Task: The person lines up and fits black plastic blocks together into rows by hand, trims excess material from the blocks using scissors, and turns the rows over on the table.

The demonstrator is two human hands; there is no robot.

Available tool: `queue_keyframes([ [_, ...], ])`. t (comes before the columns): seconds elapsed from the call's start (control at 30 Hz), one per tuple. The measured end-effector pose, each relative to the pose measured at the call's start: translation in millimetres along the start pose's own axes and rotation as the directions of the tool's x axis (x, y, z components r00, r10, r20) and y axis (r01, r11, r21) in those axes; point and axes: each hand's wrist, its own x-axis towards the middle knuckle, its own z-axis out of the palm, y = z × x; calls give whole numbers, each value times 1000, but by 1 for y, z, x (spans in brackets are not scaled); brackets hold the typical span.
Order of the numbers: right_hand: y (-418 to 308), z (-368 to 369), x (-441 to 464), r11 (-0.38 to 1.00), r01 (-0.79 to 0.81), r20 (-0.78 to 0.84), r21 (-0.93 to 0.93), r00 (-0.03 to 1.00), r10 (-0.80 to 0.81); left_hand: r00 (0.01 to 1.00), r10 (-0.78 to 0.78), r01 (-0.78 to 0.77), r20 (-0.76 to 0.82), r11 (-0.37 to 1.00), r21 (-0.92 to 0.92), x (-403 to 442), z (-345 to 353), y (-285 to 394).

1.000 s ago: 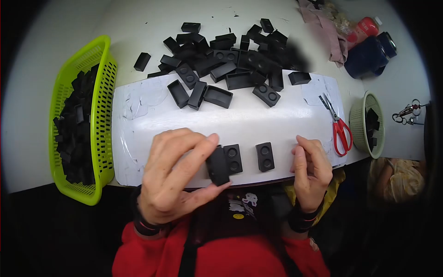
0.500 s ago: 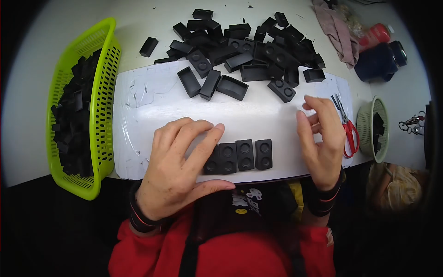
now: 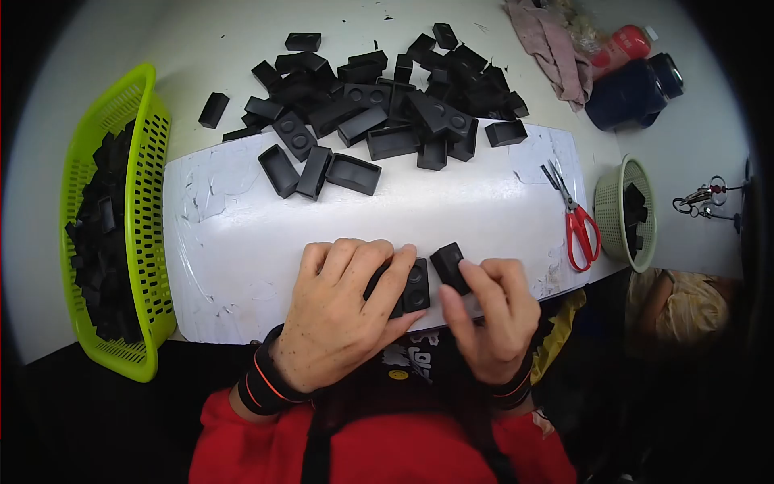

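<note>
My left hand (image 3: 347, 302) arches over a short row of black rectangular blocks (image 3: 416, 286), its fingers at their far side and its thumb along the near edge. Most of that row is hidden under the hand; the end block shows round recessed rings on top. Just right of the row, my right hand (image 3: 493, 310) pinches another black block (image 3: 450, 268) between thumb and fingers, tilted and a small gap apart from the others. Both hands are at the near edge of the white board (image 3: 242, 234).
A heap of black blocks (image 3: 363, 125) lies at the back. Left stands a green basket (image 3: 145, 202) of blocks. Red-handled scissors (image 3: 579, 230), a small pale basket (image 3: 609, 206), a dark bottle (image 3: 629, 97), a red bottle (image 3: 625, 50) and a pink cloth (image 3: 552, 56) are on the right.
My right hand has taken the ringed block from the heap's front right and brought it beside the row. My left hand has closed over the row. The view has shifted slightly.
</note>
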Motion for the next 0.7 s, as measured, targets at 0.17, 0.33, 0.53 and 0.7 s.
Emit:
queue_keyframes([
  [0.17,0,-4,-8,977,17,122,215,992,-44,1000,2,-3,29,1000,29,1,-1,2],
  [0.33,14,-12,8,978,-33,168,205,986,-2,1000,21,-22,14,996,88,-1,6,1],
  [0.53,24,-4,9,938,-2,246,347,965,-89,1000,-19,18,7,997,80,-1,0,3],
  [0.7,28,-4,19,932,94,246,351,951,-188,999,12,-9,-31,994,110,-7,4,-3],
])
